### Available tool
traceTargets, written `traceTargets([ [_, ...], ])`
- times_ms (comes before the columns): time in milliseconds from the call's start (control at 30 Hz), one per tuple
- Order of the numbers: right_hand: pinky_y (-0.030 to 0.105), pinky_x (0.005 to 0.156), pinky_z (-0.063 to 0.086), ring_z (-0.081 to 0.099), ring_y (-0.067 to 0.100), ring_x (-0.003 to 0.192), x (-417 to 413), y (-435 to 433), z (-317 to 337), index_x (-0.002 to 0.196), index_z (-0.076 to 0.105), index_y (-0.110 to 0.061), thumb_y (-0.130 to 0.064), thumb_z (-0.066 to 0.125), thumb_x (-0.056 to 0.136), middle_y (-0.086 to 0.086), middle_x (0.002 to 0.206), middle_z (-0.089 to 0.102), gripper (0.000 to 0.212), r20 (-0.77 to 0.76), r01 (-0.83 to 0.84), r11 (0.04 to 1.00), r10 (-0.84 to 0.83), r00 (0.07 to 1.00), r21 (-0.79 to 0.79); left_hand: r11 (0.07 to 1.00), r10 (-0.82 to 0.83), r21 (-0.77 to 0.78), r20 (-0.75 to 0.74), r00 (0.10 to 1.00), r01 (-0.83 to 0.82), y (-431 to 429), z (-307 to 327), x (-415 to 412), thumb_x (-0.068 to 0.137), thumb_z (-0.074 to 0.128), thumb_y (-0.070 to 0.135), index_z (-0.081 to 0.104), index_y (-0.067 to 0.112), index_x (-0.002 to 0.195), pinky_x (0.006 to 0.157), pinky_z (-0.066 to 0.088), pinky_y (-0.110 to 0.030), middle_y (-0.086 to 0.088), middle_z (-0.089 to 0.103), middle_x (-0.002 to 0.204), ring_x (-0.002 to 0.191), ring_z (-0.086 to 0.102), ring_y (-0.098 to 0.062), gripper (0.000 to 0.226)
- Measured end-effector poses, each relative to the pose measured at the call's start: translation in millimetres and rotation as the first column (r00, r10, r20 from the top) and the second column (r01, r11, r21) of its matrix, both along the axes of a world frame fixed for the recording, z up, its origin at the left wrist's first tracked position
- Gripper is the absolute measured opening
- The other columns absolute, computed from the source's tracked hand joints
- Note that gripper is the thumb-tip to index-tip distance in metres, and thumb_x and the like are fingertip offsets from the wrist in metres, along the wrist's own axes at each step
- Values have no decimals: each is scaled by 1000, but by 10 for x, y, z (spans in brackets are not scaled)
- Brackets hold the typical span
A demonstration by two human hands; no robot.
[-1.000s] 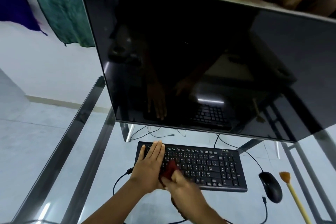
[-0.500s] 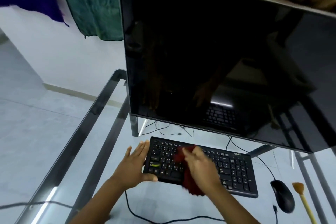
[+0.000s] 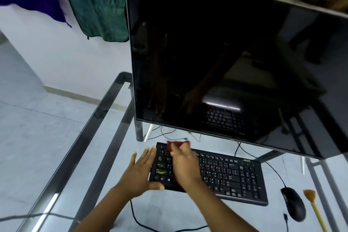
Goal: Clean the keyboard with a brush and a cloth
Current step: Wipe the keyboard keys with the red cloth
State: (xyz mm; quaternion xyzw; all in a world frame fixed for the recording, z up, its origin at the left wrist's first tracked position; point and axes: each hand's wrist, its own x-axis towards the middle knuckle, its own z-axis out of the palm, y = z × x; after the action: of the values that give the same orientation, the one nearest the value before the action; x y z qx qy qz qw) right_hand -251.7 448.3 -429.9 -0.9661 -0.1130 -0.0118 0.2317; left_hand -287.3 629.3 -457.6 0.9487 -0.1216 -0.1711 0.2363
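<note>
Your right hand (image 3: 185, 165) has slid the red cloth (image 3: 178, 144) up to the keyboard (image 3: 226, 173)'s far-left corner, gripping it; your left hand (image 3: 140, 172), fingers spread, braces the keyboard's left end on the glass bench (image 3: 105, 118); towels (image 3: 98, 9) hang along the white wall.

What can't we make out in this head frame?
- Cloth: mostly hidden under the right hand; motion-blurred.
- Keyboard: keys beneath that hand covered; legends too small.
- Brush: handle cut off by the bottom edge.
- Left hand: contact with the keyboard's edge unclear.
</note>
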Motion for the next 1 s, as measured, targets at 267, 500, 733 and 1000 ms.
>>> traceTargets([
  [267,30,60,50,64,13,71,97,18,110,94,57,-23,-44,52,95,-7,82,69,21,-13,28,988,-30,999,-153,1000,-14,12,9,1000,14,2,-8,4,57,36,93,-18,20,149,115,-15,-39,14,-17,150,139,-23,-7,130],
  [500,32,63,47,63,20,84,194,-61,207,109,54,-23,-38,42,100,-3,94,63,21,-170,-4,997,-9,985,-74,1000,-11,19,14,1000,11,13,-37,2,63,43,91,-15,20,151,115,-15,-38,14,-17,150,140,-22,-7,127],
  [733,26,60,51,64,11,72,-242,-5,208,100,54,-37,-43,51,97,-5,90,64,7,-210,-310,951,300,931,-17,1000,-9,18,17,1000,9,33,-89,3,56,34,96,-18,18,149,115,-17,-35,14,-18,153,141,-22,-5,132],
  [1000,30,48,46,67,22,61,-495,-97,312,93,57,-30,-46,53,93,5,86,70,17,-213,-366,931,356,910,-8,999,-16,-39,67,998,19,39,-61,-12,58,38,95,-16,39,146,118,-9,-41,17,-9,155,142,-18,-5,118],
])
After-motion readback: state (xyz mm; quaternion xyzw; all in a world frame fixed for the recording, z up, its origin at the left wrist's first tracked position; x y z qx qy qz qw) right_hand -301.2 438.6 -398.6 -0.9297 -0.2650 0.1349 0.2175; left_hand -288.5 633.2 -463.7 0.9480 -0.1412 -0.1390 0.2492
